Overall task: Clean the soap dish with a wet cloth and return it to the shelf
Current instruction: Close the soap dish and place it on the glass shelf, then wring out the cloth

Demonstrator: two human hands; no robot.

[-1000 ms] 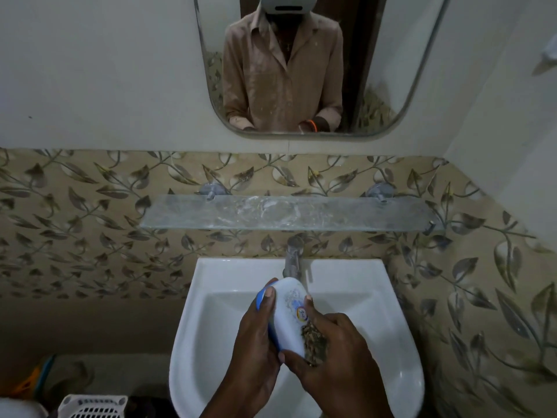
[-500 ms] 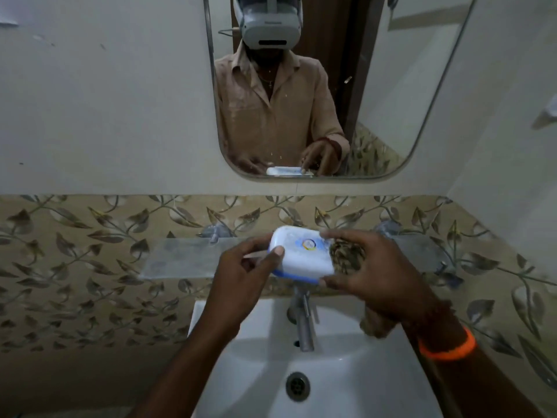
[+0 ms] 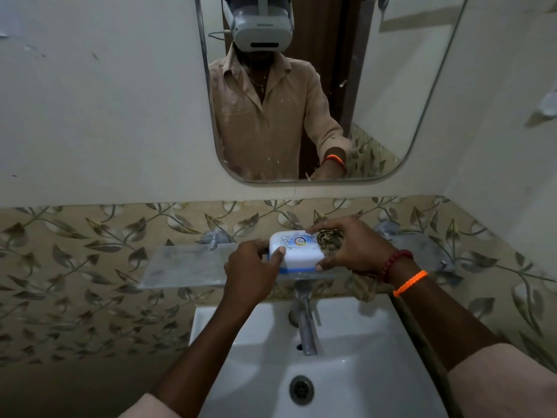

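Both hands grip the soap dish [image 3: 297, 251] from opposite ends: left hand [image 3: 251, 271] curled round its left end with the thumb on the lid, right hand [image 3: 351, 247] pinching the right end while also holding a bunched patterned cloth [image 3: 328, 239] against it. Dish is a closed white case, blue band along its base, round logo on the lid. It sits between the two hands at the glass shelf [image 3: 184, 270], above the tap [image 3: 306, 324]; contact with the shelf cannot be confirmed.

The white lidded plastic soap dish [image 3: 294, 251] sits on the frosted glass wall shelf [image 3: 180, 268], above the metal tap [image 3: 304, 321] and white ceramic basin [image 3: 346, 381], below the rounded wall mirror [image 3: 391, 86].
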